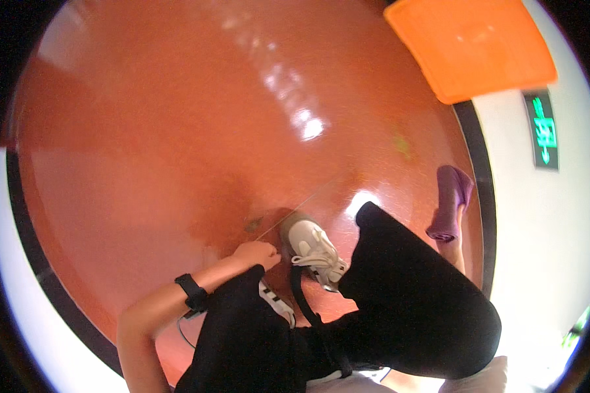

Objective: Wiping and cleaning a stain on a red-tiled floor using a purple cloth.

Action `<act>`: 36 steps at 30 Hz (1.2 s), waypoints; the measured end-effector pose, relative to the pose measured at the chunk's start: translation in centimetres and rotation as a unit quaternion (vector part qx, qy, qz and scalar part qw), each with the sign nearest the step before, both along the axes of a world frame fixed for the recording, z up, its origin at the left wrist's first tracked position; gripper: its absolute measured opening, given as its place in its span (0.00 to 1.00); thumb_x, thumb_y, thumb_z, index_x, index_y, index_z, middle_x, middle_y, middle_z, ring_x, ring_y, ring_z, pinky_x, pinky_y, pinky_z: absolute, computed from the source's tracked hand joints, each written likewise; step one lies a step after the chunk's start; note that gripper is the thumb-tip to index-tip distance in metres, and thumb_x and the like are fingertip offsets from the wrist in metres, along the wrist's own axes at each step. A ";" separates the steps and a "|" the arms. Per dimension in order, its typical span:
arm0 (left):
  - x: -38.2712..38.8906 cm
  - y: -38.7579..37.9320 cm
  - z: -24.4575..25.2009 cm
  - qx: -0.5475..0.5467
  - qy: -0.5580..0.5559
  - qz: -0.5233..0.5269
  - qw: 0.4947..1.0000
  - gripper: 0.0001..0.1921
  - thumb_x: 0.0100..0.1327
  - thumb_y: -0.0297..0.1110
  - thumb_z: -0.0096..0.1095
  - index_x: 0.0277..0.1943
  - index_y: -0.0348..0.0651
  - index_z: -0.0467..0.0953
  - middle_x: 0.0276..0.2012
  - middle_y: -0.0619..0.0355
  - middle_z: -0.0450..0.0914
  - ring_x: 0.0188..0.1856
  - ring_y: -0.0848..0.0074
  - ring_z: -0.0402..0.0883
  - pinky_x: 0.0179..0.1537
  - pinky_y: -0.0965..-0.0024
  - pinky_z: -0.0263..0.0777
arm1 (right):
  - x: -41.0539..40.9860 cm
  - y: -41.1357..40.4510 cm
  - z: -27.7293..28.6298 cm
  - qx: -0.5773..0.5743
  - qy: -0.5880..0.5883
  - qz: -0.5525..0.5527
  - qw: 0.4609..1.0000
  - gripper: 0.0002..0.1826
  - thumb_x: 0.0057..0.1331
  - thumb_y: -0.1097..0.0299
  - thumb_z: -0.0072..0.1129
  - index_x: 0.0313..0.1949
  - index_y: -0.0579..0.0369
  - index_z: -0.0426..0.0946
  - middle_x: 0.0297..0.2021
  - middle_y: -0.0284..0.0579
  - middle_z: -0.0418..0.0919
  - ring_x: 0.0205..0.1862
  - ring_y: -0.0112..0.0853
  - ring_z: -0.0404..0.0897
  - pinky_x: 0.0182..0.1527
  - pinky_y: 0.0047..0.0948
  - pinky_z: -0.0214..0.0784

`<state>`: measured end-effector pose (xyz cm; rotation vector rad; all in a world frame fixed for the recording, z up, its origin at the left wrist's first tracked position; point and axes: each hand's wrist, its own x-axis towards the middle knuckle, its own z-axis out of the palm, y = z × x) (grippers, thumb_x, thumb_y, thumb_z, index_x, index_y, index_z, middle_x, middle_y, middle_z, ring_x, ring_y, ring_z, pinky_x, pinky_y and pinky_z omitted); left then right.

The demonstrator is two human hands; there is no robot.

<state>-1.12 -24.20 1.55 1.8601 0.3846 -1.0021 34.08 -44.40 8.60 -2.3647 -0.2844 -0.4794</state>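
My left hand (258,254) hangs over the floor beside my left knee, its fingers curled with nothing visible in them; a black band (191,293) circles that forearm. At the right of the view, a rolled purple cloth (447,206) covers the end of my right arm, seemingly held in my right hand, whose fingers are hidden by the cloth. Black trousers (408,294) cover my legs. A white laced shoe (312,245) shows between them on the reddish floor (177,123).
A bright orange panel (477,49) juts in at the upper right. Beside it, a green-lit exit sign (544,130) is on the white wall (516,206). Dark baseboards (484,196) run along both sides of the floor. A black strap (302,297) hangs between my legs.
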 end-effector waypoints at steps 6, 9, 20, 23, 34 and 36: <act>3.4 -0.1 -1.7 0.004 -0.026 -0.128 0.991 0.19 0.57 0.48 0.45 0.39 0.43 0.76 0.37 0.47 0.78 0.42 0.56 0.76 0.42 0.58 0.68 | 2.0 -17.7 4.2 0.259 0.243 -0.154 0.922 0.27 0.54 0.30 0.22 0.31 0.38 0.56 0.24 0.34 0.48 0.21 0.29 0.53 0.24 0.32 0.46; 4.1 -0.2 -3.2 0.016 -0.034 -0.150 0.988 0.18 0.57 0.47 0.45 0.38 0.43 0.76 0.35 0.47 0.78 0.40 0.56 0.76 0.40 0.57 0.69 | -0.7 -26.7 5.3 0.336 0.328 -0.218 0.855 0.26 0.56 0.34 0.25 0.36 0.41 0.57 0.29 0.36 0.53 0.26 0.31 0.57 0.29 0.33 0.51; 7.4 -1.3 0.8 0.094 -0.181 -0.261 0.944 0.15 0.57 0.44 0.45 0.29 0.41 0.74 0.27 0.45 0.77 0.33 0.53 0.76 0.33 0.53 0.68 | -6.9 -41.4 6.9 0.472 0.428 -0.313 0.704 0.24 0.66 0.49 0.37 0.53 0.53 0.65 0.45 0.45 0.73 0.43 0.36 0.73 0.45 0.38 0.69; 4.6 0.3 2.2 0.220 -0.155 -0.206 0.941 0.14 0.57 0.43 0.47 0.29 0.41 0.72 0.28 0.46 0.76 0.33 0.53 0.75 0.34 0.54 0.67 | -4.5 -39.9 3.7 0.530 0.398 -0.334 0.671 0.27 0.63 0.44 0.40 0.49 0.54 0.67 0.40 0.43 0.76 0.38 0.34 0.74 0.41 0.36 0.70; -11.6 0.2 1.4 0.151 0.061 0.241 0.957 0.06 0.57 0.29 0.49 0.34 0.37 0.71 0.24 0.49 0.76 0.24 0.69 0.75 0.25 0.71 0.65 | 7.5 -45.5 -3.0 0.436 0.323 -0.247 0.803 0.19 0.55 0.67 0.62 0.43 0.63 0.69 0.34 0.48 0.76 0.30 0.36 0.78 0.33 0.31 0.73; -12.0 -4.1 0.0 0.085 0.003 0.299 0.951 0.05 0.59 0.27 0.45 0.28 0.40 0.67 0.19 0.64 0.65 0.21 0.79 0.69 0.24 0.76 0.63 | 10.0 -46.8 -4.8 0.186 0.208 -0.274 0.920 0.22 0.56 0.59 0.60 0.44 0.62 0.69 0.34 0.47 0.77 0.30 0.33 0.77 0.33 0.31 0.71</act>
